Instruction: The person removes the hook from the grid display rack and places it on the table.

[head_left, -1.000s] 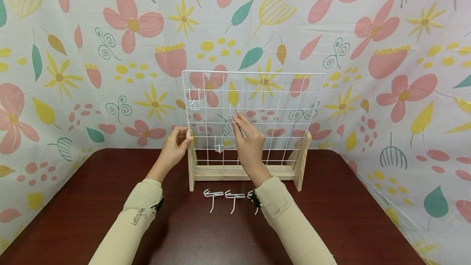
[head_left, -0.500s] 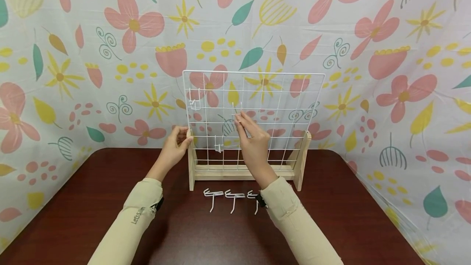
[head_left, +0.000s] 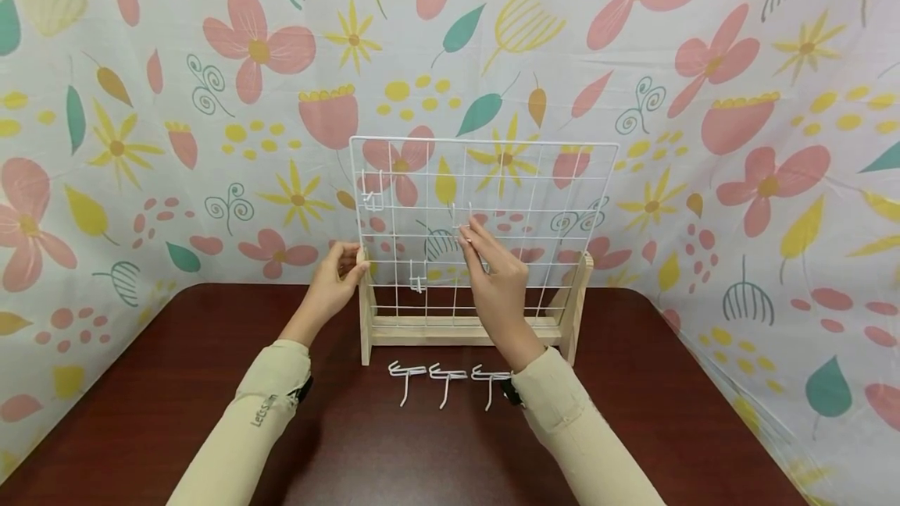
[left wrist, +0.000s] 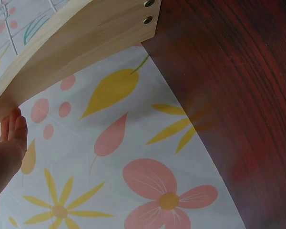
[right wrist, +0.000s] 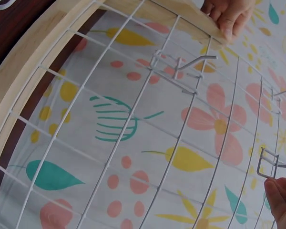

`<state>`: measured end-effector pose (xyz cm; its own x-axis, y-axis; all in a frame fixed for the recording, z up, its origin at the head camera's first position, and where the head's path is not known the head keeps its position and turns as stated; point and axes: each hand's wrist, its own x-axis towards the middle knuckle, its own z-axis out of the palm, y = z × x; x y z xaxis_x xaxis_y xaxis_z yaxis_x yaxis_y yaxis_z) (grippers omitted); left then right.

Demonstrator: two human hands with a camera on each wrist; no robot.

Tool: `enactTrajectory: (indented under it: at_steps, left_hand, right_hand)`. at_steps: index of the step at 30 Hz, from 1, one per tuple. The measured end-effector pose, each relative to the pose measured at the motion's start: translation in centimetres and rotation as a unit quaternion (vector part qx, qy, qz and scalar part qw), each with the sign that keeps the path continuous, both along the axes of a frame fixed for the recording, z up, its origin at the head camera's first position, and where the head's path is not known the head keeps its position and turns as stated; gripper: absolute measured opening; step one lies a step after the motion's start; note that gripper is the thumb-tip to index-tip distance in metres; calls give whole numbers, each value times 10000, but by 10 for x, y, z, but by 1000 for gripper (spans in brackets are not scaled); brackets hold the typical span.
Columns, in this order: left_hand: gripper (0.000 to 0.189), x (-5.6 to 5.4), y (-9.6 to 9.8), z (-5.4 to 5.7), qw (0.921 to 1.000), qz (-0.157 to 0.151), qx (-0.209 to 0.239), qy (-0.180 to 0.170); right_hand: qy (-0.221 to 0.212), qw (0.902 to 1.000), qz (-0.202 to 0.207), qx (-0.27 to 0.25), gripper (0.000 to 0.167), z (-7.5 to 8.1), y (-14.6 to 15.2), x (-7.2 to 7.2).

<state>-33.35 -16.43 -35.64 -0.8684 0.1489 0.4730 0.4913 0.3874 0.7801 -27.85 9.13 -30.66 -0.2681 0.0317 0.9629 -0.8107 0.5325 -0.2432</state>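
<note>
Wire grid panel (head_left: 501,210), white and rectangular, stood upright at the centre of the head view in a pale wooden stand (head_left: 422,335) with an upright at each end. Left hand (head_left: 337,273), left of centre: thumb and fingers pinched the top of the stand's left upright. Right hand (head_left: 498,279), just right of centre: thumb and fingertips pinched a small white metal wire hook (right wrist: 275,165) before the panel's middle; whether its prongs touched the grid could not be told with certainty. Two similar pieces hung on the wires: an upper hung hook (head_left: 371,192) near the panel's upper left corner and a lower hung hook (head_left: 418,278) below and slightly right of it. Three loose white metal hooks (head_left: 448,374) lay in a row at lower centre on a glossy dark red-brown table (head_left: 394,451). White cloth (head_left: 281,139) printed with pink, yellow and green flowers and leaves filled the background.
</note>
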Motion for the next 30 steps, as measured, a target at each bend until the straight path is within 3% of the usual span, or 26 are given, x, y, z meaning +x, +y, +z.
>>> enactTrajectory:
  at_steps: [30]
  left_hand:
    - [35, 2, 2, 2, 9999, 76, 86, 15]
  right_hand:
    - [165, 9997, 57, 163, 20, -15, 36, 13]
